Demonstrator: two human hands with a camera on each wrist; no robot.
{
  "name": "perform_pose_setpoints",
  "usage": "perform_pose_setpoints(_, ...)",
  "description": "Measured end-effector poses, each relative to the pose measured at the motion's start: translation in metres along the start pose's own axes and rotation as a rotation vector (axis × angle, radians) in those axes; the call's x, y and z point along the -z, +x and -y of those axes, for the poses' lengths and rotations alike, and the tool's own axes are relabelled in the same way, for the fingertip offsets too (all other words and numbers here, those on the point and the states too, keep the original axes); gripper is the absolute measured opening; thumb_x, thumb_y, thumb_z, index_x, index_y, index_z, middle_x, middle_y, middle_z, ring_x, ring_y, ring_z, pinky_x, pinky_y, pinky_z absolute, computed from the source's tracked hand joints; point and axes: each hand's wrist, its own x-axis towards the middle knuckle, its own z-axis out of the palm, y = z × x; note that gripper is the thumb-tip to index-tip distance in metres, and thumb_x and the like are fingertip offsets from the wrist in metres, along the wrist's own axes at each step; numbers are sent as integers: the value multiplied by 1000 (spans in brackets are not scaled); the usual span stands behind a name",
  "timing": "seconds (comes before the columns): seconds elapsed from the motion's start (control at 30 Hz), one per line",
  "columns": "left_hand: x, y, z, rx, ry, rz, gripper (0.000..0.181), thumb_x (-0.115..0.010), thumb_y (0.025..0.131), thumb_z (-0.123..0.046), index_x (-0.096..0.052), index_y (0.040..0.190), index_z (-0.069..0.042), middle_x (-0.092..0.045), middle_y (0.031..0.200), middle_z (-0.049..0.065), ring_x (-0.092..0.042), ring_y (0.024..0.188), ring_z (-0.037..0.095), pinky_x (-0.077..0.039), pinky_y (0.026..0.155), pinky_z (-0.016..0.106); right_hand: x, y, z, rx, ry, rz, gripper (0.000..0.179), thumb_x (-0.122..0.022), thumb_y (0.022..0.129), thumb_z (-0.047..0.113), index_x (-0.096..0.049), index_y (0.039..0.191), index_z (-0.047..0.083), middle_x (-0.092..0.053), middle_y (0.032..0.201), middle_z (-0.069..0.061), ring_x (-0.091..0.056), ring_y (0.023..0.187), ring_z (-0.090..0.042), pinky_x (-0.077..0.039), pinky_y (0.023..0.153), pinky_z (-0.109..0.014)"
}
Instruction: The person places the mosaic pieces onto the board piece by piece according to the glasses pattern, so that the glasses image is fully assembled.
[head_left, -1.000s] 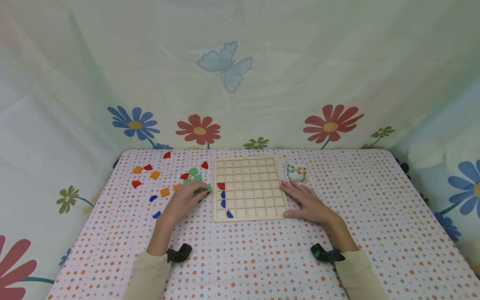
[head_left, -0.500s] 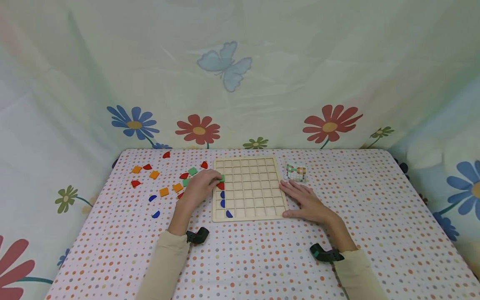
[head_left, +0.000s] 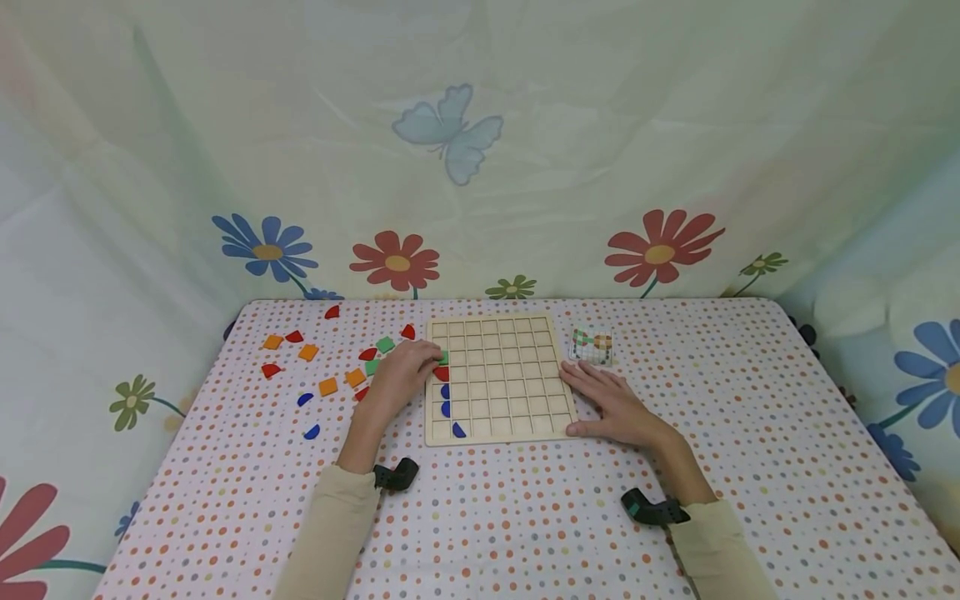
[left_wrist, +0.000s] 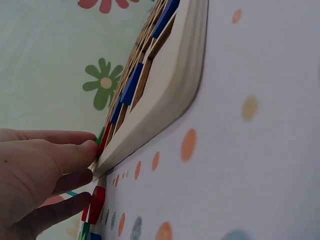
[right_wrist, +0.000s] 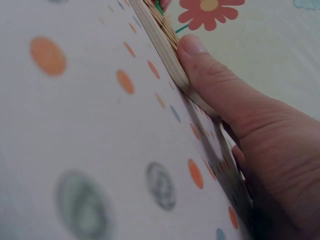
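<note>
A wooden grid board (head_left: 510, 372) lies mid-table. At its left edge my left hand (head_left: 399, 377) pinches a green square tile (head_left: 444, 357), seated at a cell in the leftmost column. Just nearer to me in that column sit a red quarter-circle piece (head_left: 442, 374) and two blue half-circle pieces (head_left: 446, 408); another blue piece (head_left: 458, 430) lies in the nearest row. In the left wrist view, thumb and index fingertips meet at the tile, mostly covering it. My right hand (head_left: 613, 407) rests with extended fingers along the board's right edge, thumb (right_wrist: 192, 47) on the rim.
Loose red, orange, green and blue pieces are scattered left of the board, among them an orange square (head_left: 328, 387) and a blue half-circle (head_left: 312, 432). A small pattern card (head_left: 591, 346) lies beyond my right hand. A patterned curtain (head_left: 525, 167) hangs behind the table.
My left hand has carried the green tile rightward from beside the board into the left column, above the red piece. My right hand has stayed on the board's right edge.
</note>
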Motion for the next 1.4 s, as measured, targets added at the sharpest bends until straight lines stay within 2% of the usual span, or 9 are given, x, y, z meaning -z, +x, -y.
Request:
perform_pose_setpoints(0.2,-1,0,0,4,15,14,18,-64,94,-16,-75,108,-12,-66,124,5,-59,120,25,-51,99,38,0,0,0,-5,-10,3,92,-75,79,48,-31,153,18,-25,161,-9,-16,149,-39,-10,115,-60)
perform_pose_setpoints(0.47,-1,0,-2,-7,20,18,19,-63,94,-15,-74,109,-11,-68,120,4,-60,116,24,-52,97,36,1,-1,2,-4,-3,2,91,-75,79,47,-32,153,17,-26,161,-10,-16,149,-40,-10,115,-61)
perform_pose_setpoints(0.87,-1,-1,-6,18,16,17,20,-64,94,-14,-74,111,-10,-68,121,3,-59,118,23,-51,99,37,1,-1,1,5,-5,4,91,-75,79,46,-32,153,16,-26,161,-10,-16,149,-40,-10,114,-61)
perform_pose_setpoints(0.97,2,-2,-6,23,10,30,22,-62,95,-16,-72,114,-12,-65,127,5,-56,122,24,-50,101,39,2,-1,3,8,2,4,91,-75,79,46,-32,152,15,-26,161,-11,-16,148,-41,-10,114,-61)
perform_pose_setpoints(1.07,9,-3,-3,67,-8,43,28,-59,97,-20,-68,122,-13,-58,136,8,-50,130,29,-46,105,45,2,-1,4,10,10,2,91,-76,78,45,-32,152,14,-26,160,-12,-16,148,-42,-10,114,-61)
perform_pose_setpoints(1.13,16,-4,2,119,-27,29,32,-58,98,-22,-64,128,-14,-54,141,8,-46,133,31,-43,108,48,2,-1,4,13,9,0,90,-76,79,44,-32,152,14,-26,160,-13,-16,148,-42,-10,113,-61)
perform_pose_setpoints(1.27,32,-11,21,222,-38,0,37,-58,97,-23,-59,133,-12,-50,144,11,-41,137,34,-37,111,54,2,-1,4,18,5,0,90,-75,79,44,-32,152,14,-26,160,-13,-16,148,-42,-11,113,-61)
perform_pose_setpoints(1.4,43,-22,42,278,-47,39,42,-60,96,-26,-56,136,-11,-47,147,14,-38,138,37,-34,112,58,3,-1,3,20,0,2,90,-75,79,44,-32,152,14,-26,160,-13,-16,148,-42,-11,113,-61)
